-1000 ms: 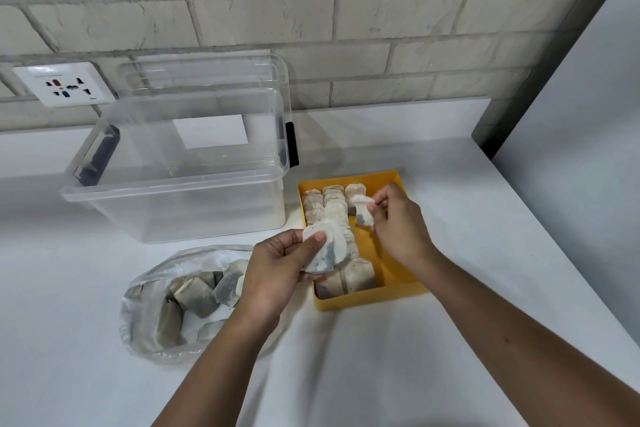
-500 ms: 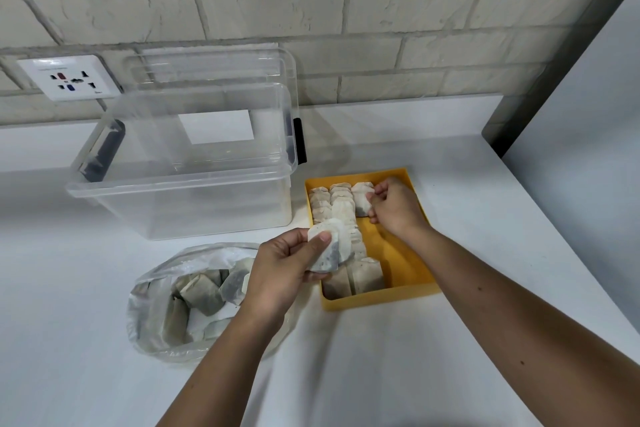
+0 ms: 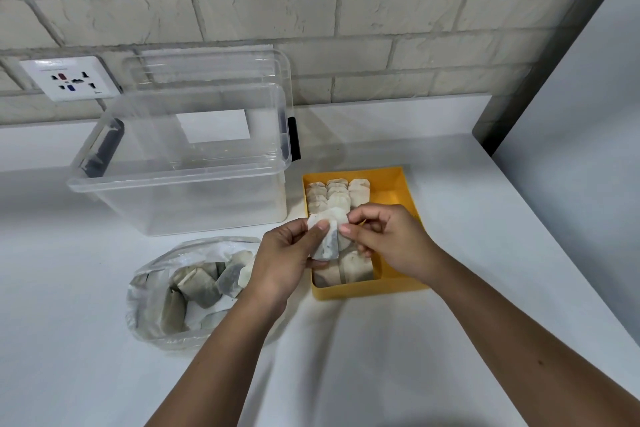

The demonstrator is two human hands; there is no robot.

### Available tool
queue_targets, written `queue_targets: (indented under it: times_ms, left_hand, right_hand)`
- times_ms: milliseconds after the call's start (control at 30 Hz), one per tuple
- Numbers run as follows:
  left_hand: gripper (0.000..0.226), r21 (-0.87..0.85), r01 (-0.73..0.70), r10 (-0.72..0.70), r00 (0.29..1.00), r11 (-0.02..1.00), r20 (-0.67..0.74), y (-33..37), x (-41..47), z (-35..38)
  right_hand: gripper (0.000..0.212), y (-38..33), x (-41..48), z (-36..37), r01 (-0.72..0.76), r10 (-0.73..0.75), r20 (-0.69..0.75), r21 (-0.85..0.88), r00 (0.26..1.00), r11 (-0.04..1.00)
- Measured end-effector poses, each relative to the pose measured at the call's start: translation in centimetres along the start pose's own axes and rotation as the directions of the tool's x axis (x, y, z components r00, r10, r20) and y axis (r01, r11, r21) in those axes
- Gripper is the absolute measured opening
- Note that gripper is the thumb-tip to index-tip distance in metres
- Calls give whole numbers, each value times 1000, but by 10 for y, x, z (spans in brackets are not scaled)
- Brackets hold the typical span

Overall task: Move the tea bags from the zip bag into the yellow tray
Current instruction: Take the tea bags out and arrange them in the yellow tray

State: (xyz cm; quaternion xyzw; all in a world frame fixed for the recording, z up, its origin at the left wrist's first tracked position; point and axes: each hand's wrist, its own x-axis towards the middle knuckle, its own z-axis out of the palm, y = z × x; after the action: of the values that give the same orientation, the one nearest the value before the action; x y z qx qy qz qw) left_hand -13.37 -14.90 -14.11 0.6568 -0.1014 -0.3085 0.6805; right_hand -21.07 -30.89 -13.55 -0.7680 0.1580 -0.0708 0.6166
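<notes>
The yellow tray [image 3: 408, 194] sits on the white counter, with rows of tea bags [image 3: 358, 191] lined along its left side. My left hand [image 3: 284, 260] holds a small stack of tea bags [image 3: 327, 236] over the tray's left edge. My right hand [image 3: 391, 239] pinches the right side of that same stack with thumb and forefinger. The clear zip bag [image 3: 152, 291] lies open at the lower left, with several tea bags inside it [image 3: 201, 284]. My left wrist covers the bag's right edge.
A clear plastic storage box [image 3: 180, 170] with its lid leaning behind stands left of the tray, against the brick wall. A wall socket [image 3: 69, 78] is at the far left. A grey panel [image 3: 588, 114] borders the counter on the right.
My right hand set a tea bag in the tray's far row, then drew back toward me to the stack held in my left hand. My left hand barely moved.
</notes>
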Motion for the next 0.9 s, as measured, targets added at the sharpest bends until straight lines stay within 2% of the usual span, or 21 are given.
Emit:
queue_targets:
  times_ms: [100, 233, 433, 567, 667, 767, 900]
  left_hand:
    - [16, 40, -9, 10, 1000, 999, -20, 1, 0, 1]
    - [13, 120, -19, 26, 998, 993, -55, 0, 1, -4]
    - [31, 160, -41, 49, 998, 986, -50, -3, 2, -3]
    - [33, 151, -37, 45, 998, 988, -47, -4, 2, -4]
    - [22, 105, -19, 27, 997, 994, -75, -3, 3, -5]
    - [10, 82, -4, 10, 998, 997, -68, -5, 5, -5]
    - [10, 93, -7, 12, 998, 996, -56, -5, 5, -6]
  right_hand:
    - [7, 4, -1, -4, 32, -43, -118, -94, 992, 995]
    - [7, 13, 8, -18, -85, -17, -311, -311, 950, 946]
    - [11, 28, 38, -20, -272, 74, -349, -562, 934, 781]
    - [26, 28, 53, -13, -321, 101, -365, -614, 925, 721]
    - [18, 22, 63, -13, -362, 113, -404, -617, 908, 699]
    - [21, 20, 71, -15, -387, 121, -433, -602, 893, 698]
    - [23, 24, 76, -16, -403, 181, -399, -592, 899, 698]
